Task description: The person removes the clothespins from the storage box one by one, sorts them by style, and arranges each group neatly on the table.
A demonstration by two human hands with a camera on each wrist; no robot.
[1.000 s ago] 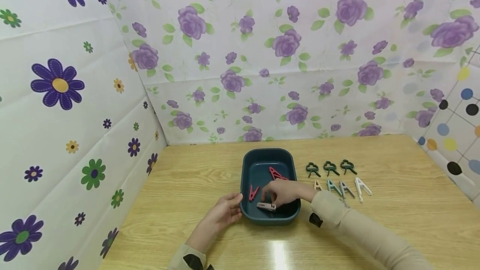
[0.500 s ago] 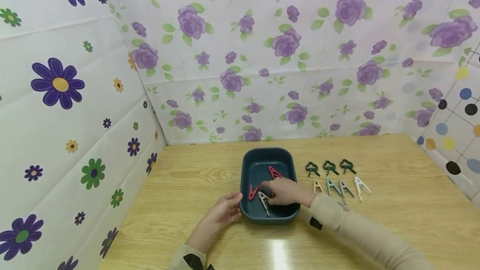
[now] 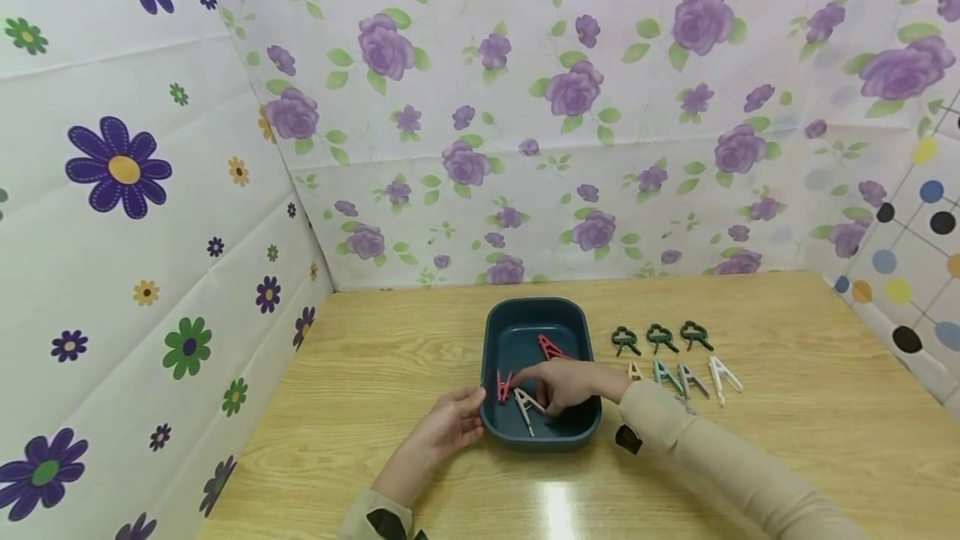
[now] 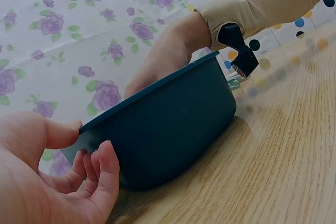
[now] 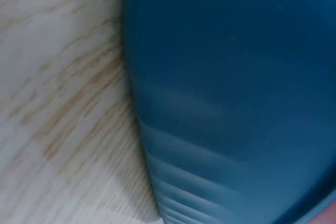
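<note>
A dark teal plastic basin (image 3: 495, 432) stands on the table with several spring clips in it. My left hand (image 3: 448, 422) holds its left side, thumb at the rim and bent fingers by the outer wall, as the left wrist view also shows. Inside, my right hand (image 3: 570, 382) reaches down, index finger stretched to a small red clip (image 3: 503, 387). Its thumb is close to one leg of a pale beige clip (image 3: 525, 408), lying with its legs toward me. Farther back lies another red clip (image 3: 551, 347), partly behind the hand. The right wrist view shows only the basin's outer wall (image 5: 226, 87).
Right of the basin, three dark green clips (image 3: 660, 337) form a back row. In front lie an orange clip (image 3: 635, 370) partly hidden by the arm, a teal clip (image 3: 666, 374), a grey clip (image 3: 693, 380) and a white clip (image 3: 724, 377). Flowered sheets enclose the wooden table (image 3: 390, 332).
The beige clip has turned from lying crosswise to pointing toward me. My right index finger has straightened toward the small red clip, which has shifted slightly. The left hand stays put.
</note>
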